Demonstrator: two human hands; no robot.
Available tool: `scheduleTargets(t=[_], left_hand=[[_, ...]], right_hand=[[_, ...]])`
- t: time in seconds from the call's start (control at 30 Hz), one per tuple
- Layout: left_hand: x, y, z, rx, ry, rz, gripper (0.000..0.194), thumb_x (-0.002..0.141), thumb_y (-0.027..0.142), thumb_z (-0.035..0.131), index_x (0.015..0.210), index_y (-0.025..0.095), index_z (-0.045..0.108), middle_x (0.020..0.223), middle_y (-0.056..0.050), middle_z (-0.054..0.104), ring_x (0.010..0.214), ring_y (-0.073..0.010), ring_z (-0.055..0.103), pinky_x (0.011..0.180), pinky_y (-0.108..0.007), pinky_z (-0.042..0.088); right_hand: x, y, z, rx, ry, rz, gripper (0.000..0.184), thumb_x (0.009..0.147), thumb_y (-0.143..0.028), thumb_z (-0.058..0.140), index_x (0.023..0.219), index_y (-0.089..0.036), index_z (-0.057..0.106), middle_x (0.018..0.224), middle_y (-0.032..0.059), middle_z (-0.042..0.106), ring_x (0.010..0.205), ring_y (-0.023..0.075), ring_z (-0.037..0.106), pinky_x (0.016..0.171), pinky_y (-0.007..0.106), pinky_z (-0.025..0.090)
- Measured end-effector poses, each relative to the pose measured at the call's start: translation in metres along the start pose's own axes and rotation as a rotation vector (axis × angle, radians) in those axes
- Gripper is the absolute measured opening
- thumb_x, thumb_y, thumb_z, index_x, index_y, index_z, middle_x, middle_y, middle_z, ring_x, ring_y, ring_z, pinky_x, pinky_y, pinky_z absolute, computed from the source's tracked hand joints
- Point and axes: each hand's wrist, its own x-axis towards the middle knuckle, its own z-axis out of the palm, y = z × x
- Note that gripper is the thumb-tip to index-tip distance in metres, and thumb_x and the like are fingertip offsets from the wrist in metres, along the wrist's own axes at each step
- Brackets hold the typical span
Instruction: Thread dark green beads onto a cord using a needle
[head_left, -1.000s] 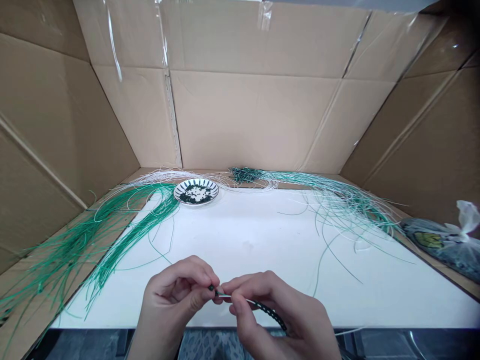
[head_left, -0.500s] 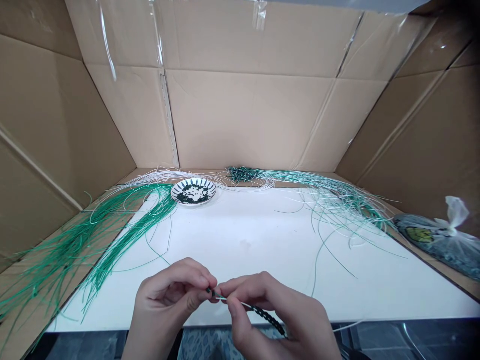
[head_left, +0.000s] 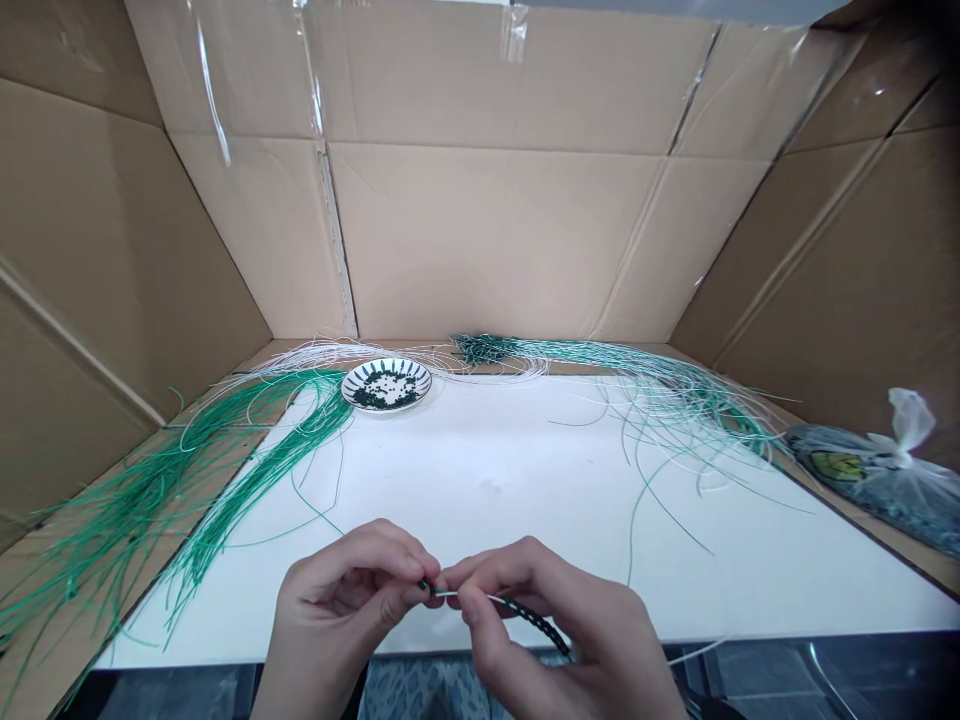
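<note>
Low in the head view, my left hand pinches a tiny dark bead between thumb and fingertips. Close beside it, my right hand has thumb and forefinger closed on a thin white cord. The cord spans the small gap between the two hands. Dark green beads in a braided-looking strand run along it under my right fingers towards the palm. Behind the hands, a striped plate carries many small dark beads.
Bundles of green cords spread over the left of the white board. Green and white strands with a dark beaded clump lie along the back and right. A tied plastic bag sits at far right. Cardboard walls surround the board.
Both hands have shifted very slightly to the right, still pinching. The cord between them looks straighter, and the beaded strand under my right hand has swung slightly.
</note>
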Motion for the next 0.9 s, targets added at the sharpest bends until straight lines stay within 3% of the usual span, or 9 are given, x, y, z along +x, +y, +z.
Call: scheduleTargets(t=[0.23, 0.63, 0.9], left_hand=[[0.001, -0.003, 0.003, -0.024, -0.013, -0.031, 0.014, 0.066, 0.034, 0.095, 0.065, 0.026, 0.082, 0.063, 0.002, 0.076, 0.056, -0.0098, 0.068, 0.055, -0.015, 0.057], [0.007, -0.019, -0.013, -0.08, -0.198, 0.017, 0.006, 0.077, 0.022, 0.088, 0.079, 0.026, 0.084, 0.074, -0.001, 0.079, 0.063, -0.0114, 0.069, 0.058, -0.018, 0.06], [0.006, -0.016, -0.011, -0.095, -0.174, -0.02, 0.007, 0.075, 0.025, 0.089, 0.074, 0.026, 0.083, 0.071, 0.002, 0.078, 0.06, -0.009, 0.069, 0.056, -0.014, 0.058]], right_hand=[[0.006, 0.003, -0.003, 0.037, -0.05, 0.06, 0.013, 0.085, -0.019, 0.066, 0.075, -0.023, 0.072, 0.072, -0.0011, 0.08, 0.065, 0.0165, 0.076, 0.064, 0.019, 0.062], [0.006, -0.002, -0.003, 0.144, -0.041, 0.199, 0.01, 0.082, -0.021, 0.067, 0.073, -0.02, 0.071, 0.073, 0.002, 0.081, 0.067, 0.0164, 0.077, 0.066, 0.019, 0.061], [0.007, -0.001, -0.005, 0.158, -0.08, 0.201, 0.009, 0.081, -0.02, 0.064, 0.074, -0.019, 0.069, 0.076, 0.0019, 0.082, 0.068, 0.0158, 0.076, 0.067, 0.018, 0.06]])
